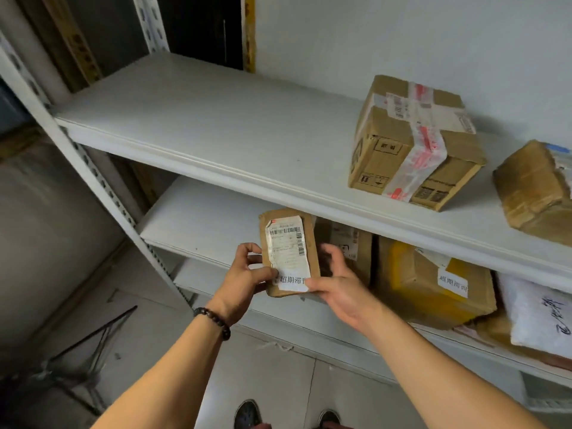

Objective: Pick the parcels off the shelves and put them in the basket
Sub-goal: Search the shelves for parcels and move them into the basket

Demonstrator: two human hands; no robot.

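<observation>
The person stands facing the white racking, and the middle shelf (pixel 201 224) is the thing to steer by. Just in front of its edge, lifted clear of the board, is a small flat parcel (pixel 289 252) of brown cardboard, held upright with its printed label turned toward the face, probably so the barcode and the pasted strip of characters can be read before it goes anywhere. Both hands are clamped on it: the left hand (pixel 247 274), with a bead bracelet (pixel 213 320) at the wrist, pinches the lower left edge with the thumb on the label, and the right hand (pixel 337 283) grips the lower right corner, fingers wrapped behind. Further right on that shelf, a brown box (pixel 349 243) stands directly behind the held parcel, then a parcel with yellow tape (pixel 427 289), then a white bag (pixel 538 314) with handwriting. On the board above the middle shelf sit a taped carton (pixel 411 144) and another brown parcel (pixel 535 190), both well to the right. Down on the floor, below and left of the middle shelf, is a dark wire frame (pixel 86 345); it may be the basket, though I cannot tell. I'd judge this parcel picked and ready to carry down that way.
</observation>
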